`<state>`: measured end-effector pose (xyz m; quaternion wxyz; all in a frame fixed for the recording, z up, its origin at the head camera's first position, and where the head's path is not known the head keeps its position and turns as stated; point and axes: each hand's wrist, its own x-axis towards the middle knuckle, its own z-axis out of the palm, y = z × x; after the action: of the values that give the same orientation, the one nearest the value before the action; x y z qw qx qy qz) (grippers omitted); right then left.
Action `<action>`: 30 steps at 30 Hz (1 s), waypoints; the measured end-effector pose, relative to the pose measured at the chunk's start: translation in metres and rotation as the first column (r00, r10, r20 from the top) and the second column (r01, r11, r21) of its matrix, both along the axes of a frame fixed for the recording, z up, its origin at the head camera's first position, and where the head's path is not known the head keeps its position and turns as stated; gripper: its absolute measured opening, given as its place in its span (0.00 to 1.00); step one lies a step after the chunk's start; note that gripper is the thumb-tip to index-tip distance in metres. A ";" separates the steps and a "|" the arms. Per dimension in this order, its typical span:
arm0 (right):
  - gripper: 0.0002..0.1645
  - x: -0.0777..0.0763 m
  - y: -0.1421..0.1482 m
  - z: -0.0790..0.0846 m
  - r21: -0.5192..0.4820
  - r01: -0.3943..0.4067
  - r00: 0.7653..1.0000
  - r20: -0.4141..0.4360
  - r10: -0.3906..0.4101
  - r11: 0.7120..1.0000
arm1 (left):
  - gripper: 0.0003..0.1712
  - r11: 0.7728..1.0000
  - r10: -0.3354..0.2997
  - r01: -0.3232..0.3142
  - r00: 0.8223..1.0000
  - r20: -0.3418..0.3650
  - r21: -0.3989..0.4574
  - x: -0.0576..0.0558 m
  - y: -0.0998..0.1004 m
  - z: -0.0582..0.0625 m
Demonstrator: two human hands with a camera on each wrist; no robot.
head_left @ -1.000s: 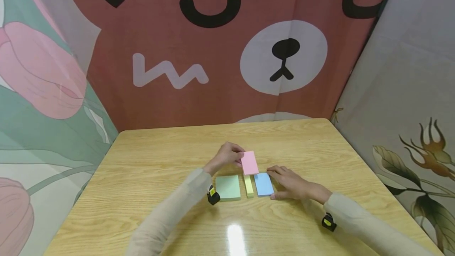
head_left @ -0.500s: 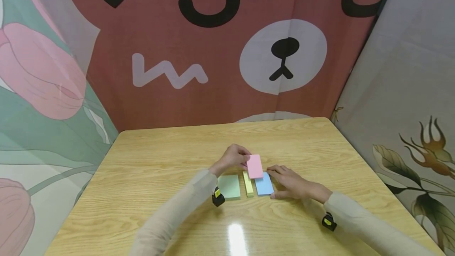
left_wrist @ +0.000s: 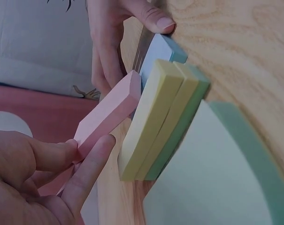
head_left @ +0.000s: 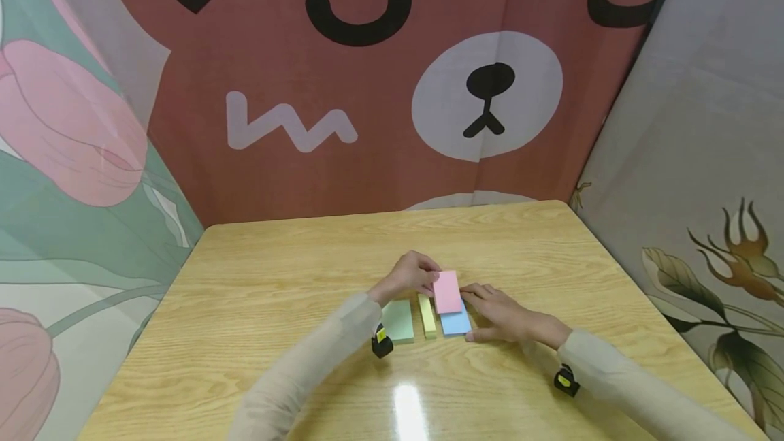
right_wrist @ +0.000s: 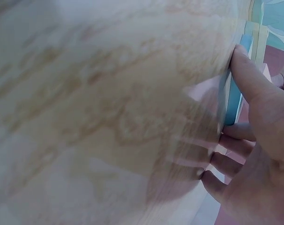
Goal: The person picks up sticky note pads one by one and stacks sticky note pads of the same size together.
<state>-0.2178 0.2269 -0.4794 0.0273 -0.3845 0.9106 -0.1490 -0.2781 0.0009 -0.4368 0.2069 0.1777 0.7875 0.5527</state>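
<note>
My left hand (head_left: 413, 272) pinches a pink sticky note pad (head_left: 448, 291) by its left edge, thumb against fingers. In the head view the pink pad overlaps the far part of a blue sticky note pad (head_left: 456, 324); in the left wrist view it appears tilted. My right hand (head_left: 505, 315) rests on the table with fingers spread, thumb and index finger at the blue pad's right corners. Left of the blue pad lies a narrow stack of yellow pads (left_wrist: 151, 122) with a green layer at its base. A larger pale green square pad (head_left: 399, 322) lies beyond it, partly behind my left wrist.
A wood-grain table (head_left: 294, 264) carries all the pads. Behind it hangs a brown cloth (head_left: 380, 182) with a bear's face, and patterned cloths hang at both sides. Each sleeved wrist wears a small black camera (head_left: 382, 342). Light glares on the near table surface.
My left hand has moved the pink pad right and slightly nearer, from over the yellow stack to over the blue pad. My right hand has stayed by the blue pad.
</note>
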 end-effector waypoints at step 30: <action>0.50 0.000 0.001 0.001 0.041 -0.016 1.000 -0.014 0.016 0.999 | 0.06 0.968 -0.095 0.034 0.966 -0.239 -0.248 0.006 0.004 0.003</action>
<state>-0.2181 0.2276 -0.4788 0.0298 -0.3923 0.9105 -0.1274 -0.2723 0.0046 -0.4342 0.1448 0.2449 0.8623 0.4189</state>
